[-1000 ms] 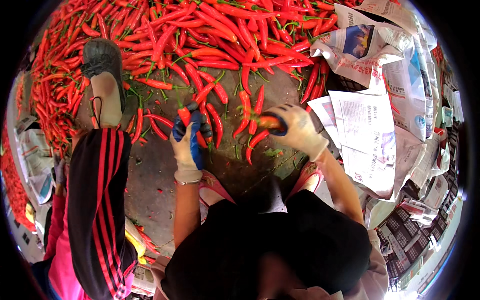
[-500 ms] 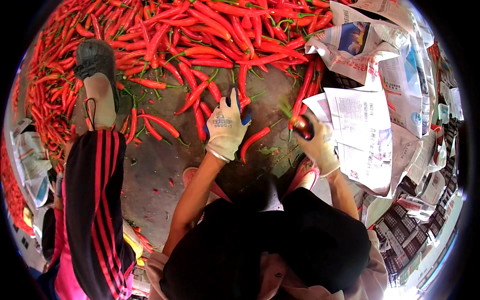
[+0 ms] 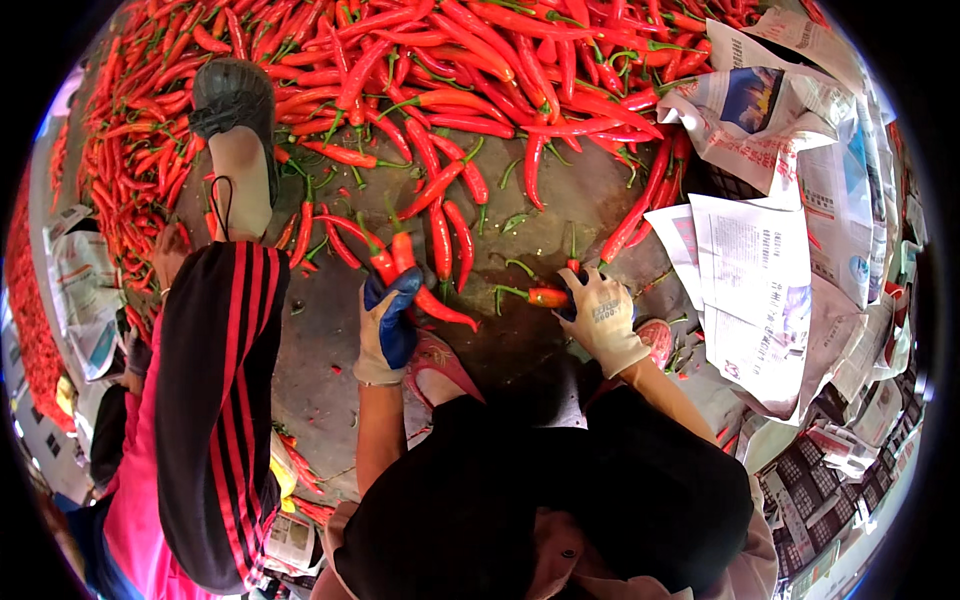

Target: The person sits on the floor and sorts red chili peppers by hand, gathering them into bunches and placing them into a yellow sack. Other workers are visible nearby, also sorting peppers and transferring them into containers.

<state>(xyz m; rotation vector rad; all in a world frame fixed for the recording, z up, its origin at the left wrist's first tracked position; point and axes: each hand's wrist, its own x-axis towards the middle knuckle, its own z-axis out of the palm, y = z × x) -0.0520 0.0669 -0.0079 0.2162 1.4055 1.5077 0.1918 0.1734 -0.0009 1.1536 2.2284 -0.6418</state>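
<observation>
My left hand (image 3: 388, 325), in a white glove with a blue coated palm, is closed around a few red chili peppers (image 3: 402, 250). Their green stems point away from me, and one tip (image 3: 447, 312) sticks out to the right below the fingers. My right hand (image 3: 603, 318), gloved alike, is low over the floor with its fingers bent around red chilies. One short chili (image 3: 548, 297) shows at the fingertips, its stem to the left, and another green stem rises just beyond. Loose chilies (image 3: 440, 240) lie ahead of my left hand.
A large heap of red chilies (image 3: 480, 60) covers the far floor. Newspaper sheets (image 3: 750, 290) lie over dark plastic crates (image 3: 825, 490) on the right. At the left, another person's striped trouser leg (image 3: 225, 400) and dark shoe (image 3: 235, 100) reach into the chilies.
My left hand has drawn back from the floor chilies and now holds some. The right hand, earlier blurred with chilies beside the newspaper, is now at a short chili. The whole view has shifted.
</observation>
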